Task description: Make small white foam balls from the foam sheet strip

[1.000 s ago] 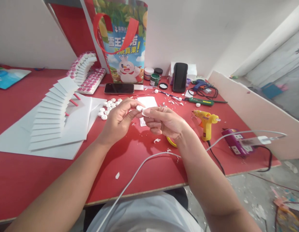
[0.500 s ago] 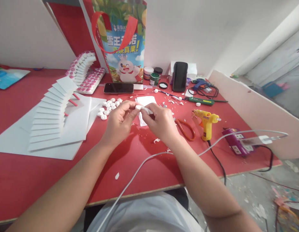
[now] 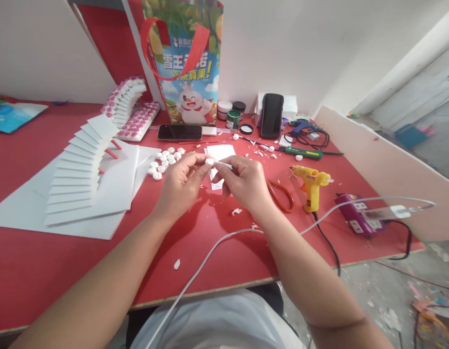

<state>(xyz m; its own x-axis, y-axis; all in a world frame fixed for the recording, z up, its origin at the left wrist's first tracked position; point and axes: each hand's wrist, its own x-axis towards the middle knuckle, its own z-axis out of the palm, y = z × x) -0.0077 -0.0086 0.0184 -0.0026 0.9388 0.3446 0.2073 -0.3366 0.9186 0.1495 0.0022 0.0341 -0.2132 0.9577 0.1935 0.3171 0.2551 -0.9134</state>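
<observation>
Between the fingertips of my left hand (image 3: pixel 179 186) is a small white roll (image 3: pixel 209 161), pinched by thumb and forefinger. From it a white strip (image 3: pixel 225 165), seemingly paper, runs to the right, and my right hand (image 3: pixel 248 184) grips it with thumb and fingers. The two hands almost meet above the table. Several small white rolled rosettes (image 3: pixel 157 176) lie just left of my left hand. White paper pieces (image 3: pixel 220 151) rest on the table behind and below my fingers. Part of the strip is hidden by my right fingers.
A fanned white stack (image 3: pixel 71 177) stands at left on white sheets (image 3: pixel 111 213). Orange handles (image 3: pixel 290 203), a yellow glue gun (image 3: pixel 311 186), a purple box (image 3: pixel 355 223) and a green-handled tool (image 3: pixel 304 152) lie right. A white cable (image 3: pixel 217 245) crosses the front. Behind stands a printed bag (image 3: pixel 190 63).
My right fingers have shifted on the strip, which now looks straighter and flatter beside the roll. My left hand keeps its pinch. The view has moved slightly.
</observation>
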